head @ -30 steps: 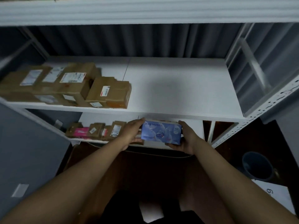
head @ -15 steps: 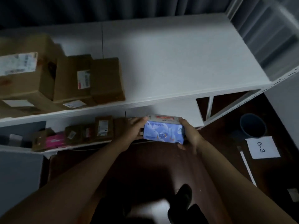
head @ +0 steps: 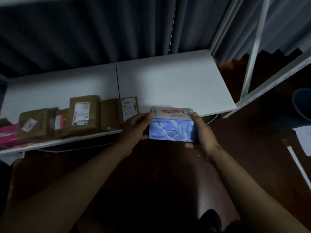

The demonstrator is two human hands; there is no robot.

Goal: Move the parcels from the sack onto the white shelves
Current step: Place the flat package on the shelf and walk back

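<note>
Your left hand [head: 134, 127] and right hand [head: 202, 132] each grip an end of the blue box [head: 170, 129], held at the near edge of the white shelf [head: 168, 84], right of the brown parcels [head: 84, 115].

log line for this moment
hands: left, right grip blue box | at shelf front edge | beside brown parcels

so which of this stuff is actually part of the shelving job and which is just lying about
Part of the job:
- blue box, held at its ends by the left hand and right hand
- white shelf
- brown parcels and pink parcel already on it

Just lying about:
- blue bin
- white paper on the floor
- grey curtain
</note>
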